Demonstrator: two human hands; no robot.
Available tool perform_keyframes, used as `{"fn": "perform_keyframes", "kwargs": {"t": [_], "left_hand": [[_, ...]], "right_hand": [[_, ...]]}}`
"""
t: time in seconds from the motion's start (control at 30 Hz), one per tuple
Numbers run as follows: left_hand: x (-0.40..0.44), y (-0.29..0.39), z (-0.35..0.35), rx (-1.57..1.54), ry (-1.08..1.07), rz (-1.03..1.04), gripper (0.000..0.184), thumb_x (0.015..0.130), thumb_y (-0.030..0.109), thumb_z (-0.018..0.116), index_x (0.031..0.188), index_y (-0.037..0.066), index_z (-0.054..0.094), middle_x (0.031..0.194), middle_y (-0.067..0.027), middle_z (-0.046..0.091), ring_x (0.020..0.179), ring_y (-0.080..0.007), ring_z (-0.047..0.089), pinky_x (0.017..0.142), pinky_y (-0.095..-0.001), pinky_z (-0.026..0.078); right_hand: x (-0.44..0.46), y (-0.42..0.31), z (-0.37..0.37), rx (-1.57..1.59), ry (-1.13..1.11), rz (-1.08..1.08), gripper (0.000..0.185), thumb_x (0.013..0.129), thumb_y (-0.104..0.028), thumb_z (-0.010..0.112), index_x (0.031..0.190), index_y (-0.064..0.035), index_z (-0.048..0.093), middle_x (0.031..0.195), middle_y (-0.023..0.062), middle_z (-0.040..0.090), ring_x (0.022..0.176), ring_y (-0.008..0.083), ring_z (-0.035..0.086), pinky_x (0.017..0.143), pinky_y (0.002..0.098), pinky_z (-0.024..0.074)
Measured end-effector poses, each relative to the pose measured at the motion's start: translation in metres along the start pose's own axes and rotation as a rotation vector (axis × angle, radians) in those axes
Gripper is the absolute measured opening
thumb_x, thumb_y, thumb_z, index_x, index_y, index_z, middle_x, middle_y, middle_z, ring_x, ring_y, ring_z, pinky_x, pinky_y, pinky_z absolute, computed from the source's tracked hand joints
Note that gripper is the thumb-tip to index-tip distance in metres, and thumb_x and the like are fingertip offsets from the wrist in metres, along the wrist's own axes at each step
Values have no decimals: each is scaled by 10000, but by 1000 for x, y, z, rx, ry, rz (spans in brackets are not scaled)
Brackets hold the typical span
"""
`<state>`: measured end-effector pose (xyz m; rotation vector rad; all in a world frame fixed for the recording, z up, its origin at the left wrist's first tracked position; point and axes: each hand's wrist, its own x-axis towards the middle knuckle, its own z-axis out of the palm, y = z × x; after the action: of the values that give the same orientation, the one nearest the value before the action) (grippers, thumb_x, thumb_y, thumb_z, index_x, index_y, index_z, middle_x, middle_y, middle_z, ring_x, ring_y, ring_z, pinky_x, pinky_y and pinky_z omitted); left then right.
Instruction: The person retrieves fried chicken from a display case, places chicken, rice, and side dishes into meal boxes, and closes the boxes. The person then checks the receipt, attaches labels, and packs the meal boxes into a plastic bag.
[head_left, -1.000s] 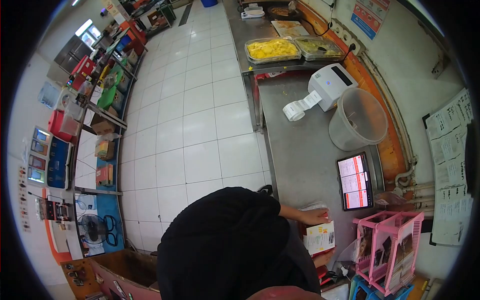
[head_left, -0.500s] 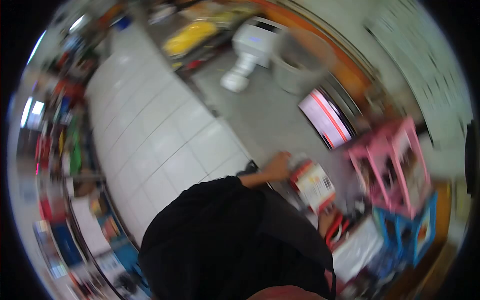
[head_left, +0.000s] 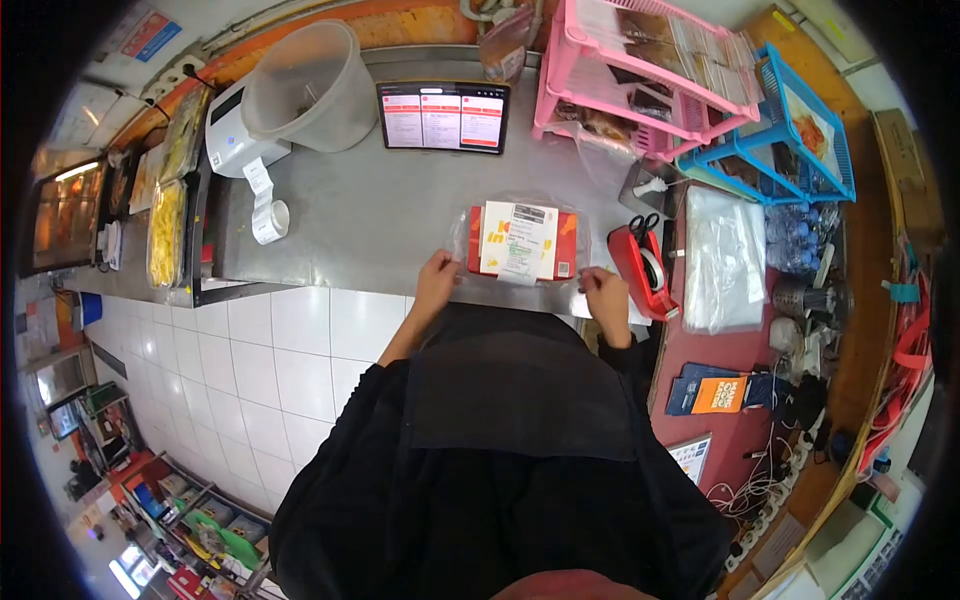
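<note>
A red and white food box (head_left: pixel 566 243) with a printed paper label lies flat on the steel counter, inside a clear plastic bag (head_left: pixel 463 238). My left hand (head_left: pixel 437 281) is closed at the bag's left near corner, its fingertips pinching the thin film. On the other side, my right hand (head_left: pixel 606 296) is closed on the bag's right near edge, beside the box and apart from it. A red tape dispenser (head_left: pixel 630 262) stands just right of my right hand. Black-handled scissors (head_left: pixel 643 226) rest at its far end.
A tablet (head_left: pixel 443 117) stands behind the box. A receipt printer (head_left: pixel 228 135) with a curl of paper and a translucent tub (head_left: pixel 310 90) are at the left. Pink racks (head_left: pixel 650 90), blue racks (head_left: pixel 790 150) and stacked clear bags (head_left: pixel 722 260) line the right.
The view has swung round and steadied. The box, tilted and blurred before, now appears squarely before me, with a hand on each side holding the bag.
</note>
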<state>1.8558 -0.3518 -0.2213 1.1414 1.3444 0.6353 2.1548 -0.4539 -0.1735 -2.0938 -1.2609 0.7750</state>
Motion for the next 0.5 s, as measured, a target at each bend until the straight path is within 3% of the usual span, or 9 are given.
{"fn": "perform_keyframes", "kwargs": {"t": [0.03, 0.17, 0.23, 0.27, 0.33, 0.37, 0.4, 0.47, 0.5], "left_hand": [[1, 4, 2, -307, -12, -81, 162, 829, 189, 629, 875, 44, 575, 758, -44, 593, 668, -147, 575, 661, -325, 512], [-3, 7, 2, -227, -95, -86, 157, 830, 177, 645, 834, 52, 549, 822, -11, 563, 718, -114, 569, 663, -287, 512], [-4, -1, 2, -257, -126, -128, 202, 822, 136, 668, 901, 40, 509, 846, -41, 588, 743, -124, 587, 677, -273, 515], [-3, 0, 3, -259, -121, -123, 202, 822, 136, 668, 901, 40, 509, 846, -41, 588, 743, -124, 587, 677, -273, 515], [-11, -1, 5, -366, -155, -112, 322, 810, 114, 705, 995, 41, 452, 883, -68, 612, 780, -139, 610, 678, -278, 518], [-15, -3, 7, -365, -148, -118, 322, 810, 114, 705, 995, 41, 452, 883, -68, 612, 780, -139, 610, 678, -278, 518], [-15, -4, 9, -345, -166, -132, 369, 807, 117, 715, 1024, 43, 426, 907, -85, 618, 796, -147, 616, 678, -285, 521], [-15, -5, 11, -323, -183, -149, 417, 804, 119, 725, 1054, 45, 400, 930, -102, 624, 811, -155, 622, 677, -291, 525], [-16, -4, 13, -253, -188, -135, 432, 796, 109, 730, 1054, 39, 390, 937, -116, 621, 803, -163, 628, 661, -297, 536]], "right_hand": [[2, -13, -8, 62, 51, -14, 189, 876, -153, 573, 900, -14, 698, 704, 132, 669, 675, 220, 671, 617, 328, 501], [19, 11, 5, 354, -64, 13, 203, 859, -202, 620, 943, -20, 654, 777, 95, 656, 727, 173, 629, 634, 327, 478], [22, 28, 27, 189, 276, -111, 271, 867, -218, 650, 1083, -64, 594, 884, 36, 638, 897, 159, 610, 668, 294, 491], [22, 27, 28, 190, 274, -119, 271, 867, -218, 650, 1083, -64, 594, 884, 36, 638, 897, 159, 610, 668, 294, 491], [9, 2, 21, 870, -101, 445, 387, 829, -232, 700, 1137, -63, 537, 1094, 114, 563, 959, 179, 573, 682, 295, 492], [10, 2, 23, 823, -19, 415, 331, 838, -232, 707, 1070, -48, 560, 970, 69, 617, 840, 138, 594, 666, 272, 499], [13, 7, 24, 822, -25, 418, 331, 838, -232, 707, 1070, -48, 560, 970, 69, 617, 840, 138, 594, 666, 272, 499], [18, 20, 23, 907, -161, 352, 310, 830, -205, 721, 1031, -29, 564, 803, 35, 633, 705, 98, 591, 620, 239, 485], [18, 12, 21, 930, -126, 350, 210, 836, -111, 686, 987, -29, 566, 693, 12, 623, 612, 74, 575, 558, 217, 471]]}}
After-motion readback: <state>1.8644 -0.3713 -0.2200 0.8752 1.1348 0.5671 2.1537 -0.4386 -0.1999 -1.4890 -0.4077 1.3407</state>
